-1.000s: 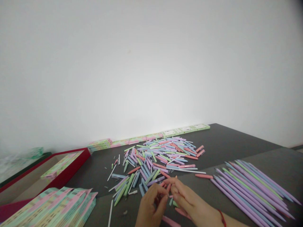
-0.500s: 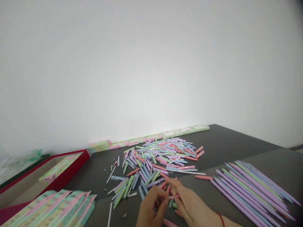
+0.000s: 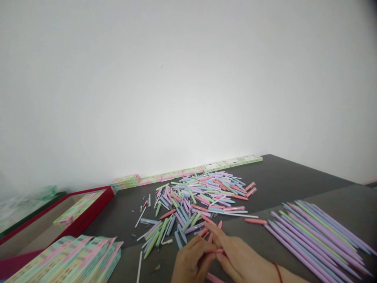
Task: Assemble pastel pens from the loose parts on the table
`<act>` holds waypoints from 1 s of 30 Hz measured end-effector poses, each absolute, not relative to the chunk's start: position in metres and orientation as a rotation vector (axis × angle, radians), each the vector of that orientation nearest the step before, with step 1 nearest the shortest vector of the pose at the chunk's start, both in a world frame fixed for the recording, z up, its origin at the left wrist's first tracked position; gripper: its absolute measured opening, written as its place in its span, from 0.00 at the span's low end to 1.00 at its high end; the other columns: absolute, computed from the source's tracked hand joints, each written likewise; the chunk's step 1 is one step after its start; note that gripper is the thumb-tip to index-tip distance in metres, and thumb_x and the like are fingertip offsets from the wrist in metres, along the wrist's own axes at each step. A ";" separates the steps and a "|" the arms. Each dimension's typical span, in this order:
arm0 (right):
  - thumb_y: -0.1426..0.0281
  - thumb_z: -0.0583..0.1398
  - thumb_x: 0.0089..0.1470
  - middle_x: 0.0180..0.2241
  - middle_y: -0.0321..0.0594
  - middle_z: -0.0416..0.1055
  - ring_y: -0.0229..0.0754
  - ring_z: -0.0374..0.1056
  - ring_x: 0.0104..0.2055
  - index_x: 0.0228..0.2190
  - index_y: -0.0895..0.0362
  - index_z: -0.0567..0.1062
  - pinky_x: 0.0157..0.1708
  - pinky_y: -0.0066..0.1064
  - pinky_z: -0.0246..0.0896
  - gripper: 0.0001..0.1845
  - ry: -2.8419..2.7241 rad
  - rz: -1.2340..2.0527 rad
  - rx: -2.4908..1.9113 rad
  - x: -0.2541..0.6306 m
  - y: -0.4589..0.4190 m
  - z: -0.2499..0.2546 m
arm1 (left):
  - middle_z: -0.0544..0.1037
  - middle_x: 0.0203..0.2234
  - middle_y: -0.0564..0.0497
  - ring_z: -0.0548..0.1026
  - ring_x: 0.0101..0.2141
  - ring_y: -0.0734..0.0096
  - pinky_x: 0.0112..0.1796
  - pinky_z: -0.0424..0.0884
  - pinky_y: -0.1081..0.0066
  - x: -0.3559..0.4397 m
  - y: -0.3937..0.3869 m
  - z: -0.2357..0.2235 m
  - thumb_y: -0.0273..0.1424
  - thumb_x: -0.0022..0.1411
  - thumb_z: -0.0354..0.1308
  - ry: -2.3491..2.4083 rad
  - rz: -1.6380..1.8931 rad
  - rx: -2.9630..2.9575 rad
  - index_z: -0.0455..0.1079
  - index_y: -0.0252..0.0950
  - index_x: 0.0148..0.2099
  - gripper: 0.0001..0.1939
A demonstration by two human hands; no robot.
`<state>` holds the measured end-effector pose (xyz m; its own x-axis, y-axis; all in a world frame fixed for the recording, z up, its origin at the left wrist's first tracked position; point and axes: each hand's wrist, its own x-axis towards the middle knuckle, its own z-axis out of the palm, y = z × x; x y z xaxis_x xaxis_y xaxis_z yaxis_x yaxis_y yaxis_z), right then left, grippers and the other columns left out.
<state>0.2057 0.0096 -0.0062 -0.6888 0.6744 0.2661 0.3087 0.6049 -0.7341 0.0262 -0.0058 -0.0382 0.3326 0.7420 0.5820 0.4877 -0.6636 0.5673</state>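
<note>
At the bottom centre my left hand (image 3: 191,263) and my right hand (image 3: 238,259) meet, fingertips pinched together on a small pink pen part (image 3: 219,250). A red string circles my right wrist. Just beyond my fingers lies a loose heap of pastel pen parts (image 3: 197,200) in pink, purple, blue and green, with thin white refills among them. A pink pen piece (image 3: 215,278) lies on the table under my hands.
Assembled purple, green and blue pens (image 3: 318,232) lie side by side at the right. Flat pastel boxes (image 3: 67,261) are stacked at the bottom left, beside a red tray (image 3: 88,214). More boxes (image 3: 188,171) line the dark table's far edge by the white wall.
My hands have drawn closer together and slightly lower, the fingertips now pressed around the pink part. The view shifted a little; the pile and pens lie as before.
</note>
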 end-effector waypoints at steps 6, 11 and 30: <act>0.69 0.48 0.58 0.50 0.52 0.70 0.50 0.66 0.52 0.61 0.60 0.53 0.52 0.39 0.57 0.30 -2.310 0.981 -0.818 0.205 0.004 -0.004 | 0.72 0.20 0.58 0.69 0.19 0.76 0.22 0.60 0.79 0.027 -0.007 -0.058 0.26 0.60 0.53 1.249 1.219 2.247 0.64 0.40 0.32 0.05; 0.63 0.45 0.62 0.43 0.48 0.73 0.47 0.69 0.45 0.57 0.56 0.59 0.47 0.37 0.61 0.23 -2.233 1.106 -0.690 0.203 0.002 0.003 | 0.70 0.19 0.60 0.68 0.17 0.75 0.19 0.57 0.78 0.024 -0.004 -0.062 0.29 0.61 0.52 1.296 1.190 2.349 0.57 0.42 0.32 0.06; 0.60 0.50 0.60 0.27 0.30 0.57 0.33 0.53 0.22 0.41 0.54 0.63 0.24 0.25 0.53 0.12 -1.756 1.543 -0.595 0.193 0.015 -0.034 | 0.71 0.20 0.58 0.69 0.19 0.75 0.18 0.59 0.79 0.024 -0.005 -0.066 0.32 0.56 0.57 1.202 1.124 2.061 0.58 0.42 0.37 0.09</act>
